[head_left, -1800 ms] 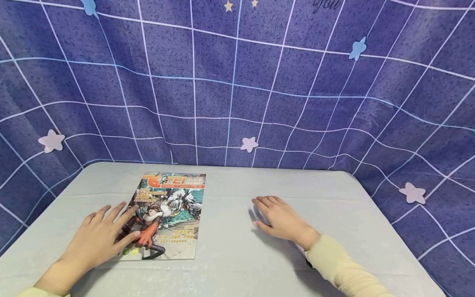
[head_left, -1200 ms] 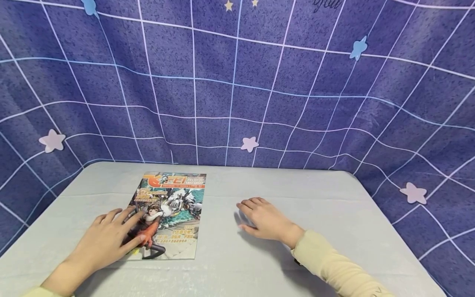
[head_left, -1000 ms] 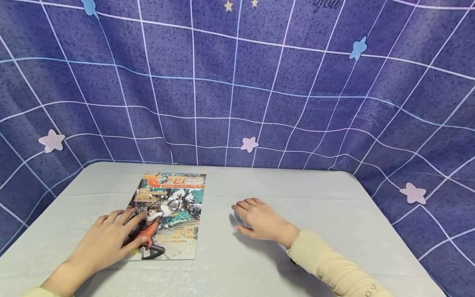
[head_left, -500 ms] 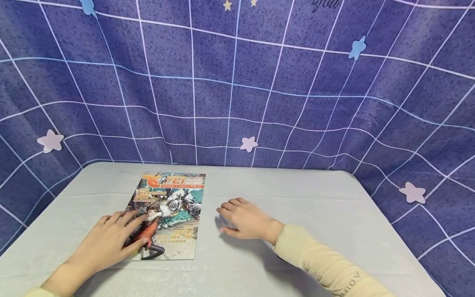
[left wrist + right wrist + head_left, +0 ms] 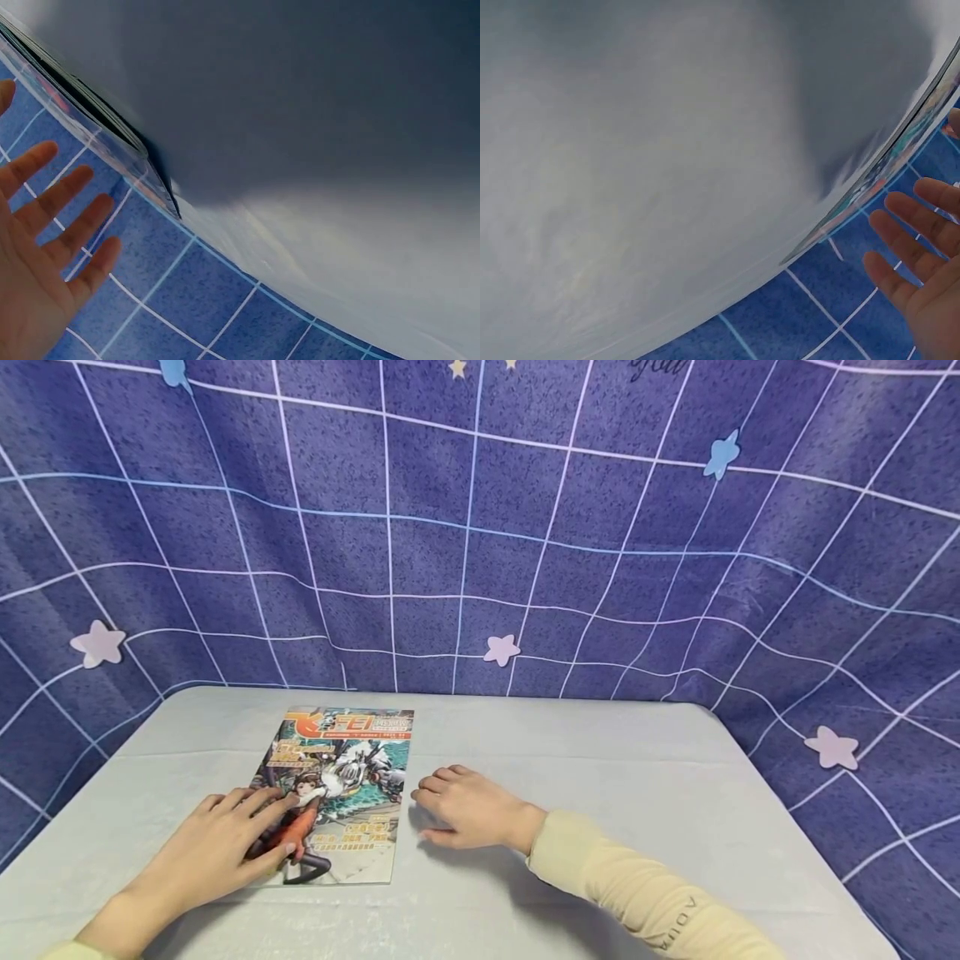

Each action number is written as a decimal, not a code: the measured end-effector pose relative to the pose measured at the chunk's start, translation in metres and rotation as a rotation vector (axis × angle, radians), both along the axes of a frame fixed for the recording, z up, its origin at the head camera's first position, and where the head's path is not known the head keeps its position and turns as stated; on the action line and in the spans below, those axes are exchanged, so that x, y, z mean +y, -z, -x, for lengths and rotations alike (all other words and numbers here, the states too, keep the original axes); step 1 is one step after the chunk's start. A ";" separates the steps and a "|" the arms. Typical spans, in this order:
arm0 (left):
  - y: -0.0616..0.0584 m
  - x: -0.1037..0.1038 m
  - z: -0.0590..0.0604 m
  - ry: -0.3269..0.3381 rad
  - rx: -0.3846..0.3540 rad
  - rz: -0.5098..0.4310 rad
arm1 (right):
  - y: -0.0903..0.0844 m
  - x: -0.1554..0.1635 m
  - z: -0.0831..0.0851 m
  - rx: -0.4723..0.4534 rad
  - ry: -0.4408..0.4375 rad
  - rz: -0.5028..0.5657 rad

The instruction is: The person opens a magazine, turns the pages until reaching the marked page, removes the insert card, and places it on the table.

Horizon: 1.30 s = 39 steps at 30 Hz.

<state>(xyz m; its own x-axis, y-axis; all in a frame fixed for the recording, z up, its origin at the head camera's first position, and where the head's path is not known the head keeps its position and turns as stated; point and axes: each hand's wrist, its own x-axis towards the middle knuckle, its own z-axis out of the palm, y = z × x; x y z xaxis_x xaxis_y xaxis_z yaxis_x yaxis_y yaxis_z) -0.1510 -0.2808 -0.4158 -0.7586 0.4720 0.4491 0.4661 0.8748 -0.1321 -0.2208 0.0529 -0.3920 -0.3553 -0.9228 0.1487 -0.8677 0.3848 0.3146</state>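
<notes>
Magazine (image 5: 337, 797) lies flat on the grey table (image 5: 615, 793), left of centre, cover up. Left hand (image 5: 217, 847) presses down on its near left corner, fingers (image 5: 258, 800) straight and spread across the cover, gripping nothing. Right hand (image 5: 468, 808) sits on the table just beside the magazine's right edge, fingers (image 5: 435, 781) loosely bent, knuckles up, holding nothing, fingertips close to the edge but apart from it. Cream sleeve (image 5: 637, 893) runs back along the right arm. Behind the table hangs a blue grid-patterned backdrop (image 5: 525, 527) with stars.
</notes>
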 end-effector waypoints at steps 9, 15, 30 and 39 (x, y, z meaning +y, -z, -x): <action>0.001 -0.003 0.001 0.034 -0.016 0.010 | 0.005 -0.015 -0.005 -0.029 -0.019 -0.038; 0.001 -0.003 0.000 0.045 -0.036 0.010 | 0.008 -0.024 -0.007 -0.040 -0.036 -0.054; 0.001 -0.006 -0.003 0.095 -0.075 0.002 | 0.010 -0.037 -0.015 -0.083 -0.071 -0.087; 0.002 -0.007 -0.003 0.104 -0.086 0.010 | 0.013 -0.041 -0.017 -0.071 -0.065 -0.099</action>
<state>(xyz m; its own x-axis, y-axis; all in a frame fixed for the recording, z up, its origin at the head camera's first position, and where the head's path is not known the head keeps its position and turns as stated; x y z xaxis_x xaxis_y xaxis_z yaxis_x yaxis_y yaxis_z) -0.1483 -0.2883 -0.4179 -0.7410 0.5544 0.3790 0.5644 0.8199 -0.0959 -0.2035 0.0124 -0.4047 -0.3011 -0.9530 0.0324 -0.9112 0.2976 0.2850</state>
